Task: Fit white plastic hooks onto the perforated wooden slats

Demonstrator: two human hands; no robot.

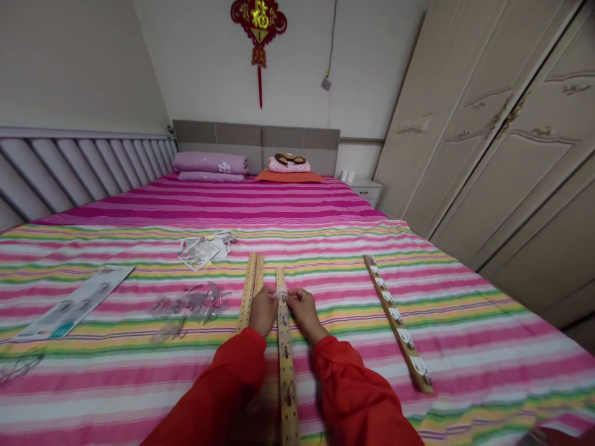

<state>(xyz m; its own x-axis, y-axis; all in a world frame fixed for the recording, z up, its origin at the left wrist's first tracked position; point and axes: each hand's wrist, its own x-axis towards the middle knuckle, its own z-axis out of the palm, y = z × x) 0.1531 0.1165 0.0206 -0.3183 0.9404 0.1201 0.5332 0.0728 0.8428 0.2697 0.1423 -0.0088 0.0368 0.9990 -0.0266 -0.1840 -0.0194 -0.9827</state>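
At far left a grey slatted rail (116,158) bounds the bed, whose striped sheet (116,396) carries everything in use. A tangle of thin metal pieces (21,364) lies at the left edge of the view. Beside it a long flat packet (77,303) slants away. Then come scattered clear plastic hooks (198,300), with opened packaging (204,249) behind them and a strip of sheet in between. Two pale perforated wooden strips (246,294) lie lengthwise side by side, and the left hand (263,311) crowds over them, leaving little room there. The hook-bearing wooden strip (287,370) runs between the forearms and out past the near edge. Close to its far end, the left hand's grip pinches one side of a small clear-backed hook (281,292); the right hand (304,311) pinches the other. Whether that hook is stuck down cannot be told. A wide stretch of sheet separates the right hand from a brown strip with white-backed hooks (395,316). Beyond the bed's right edge stands a wardrobe (506,167).
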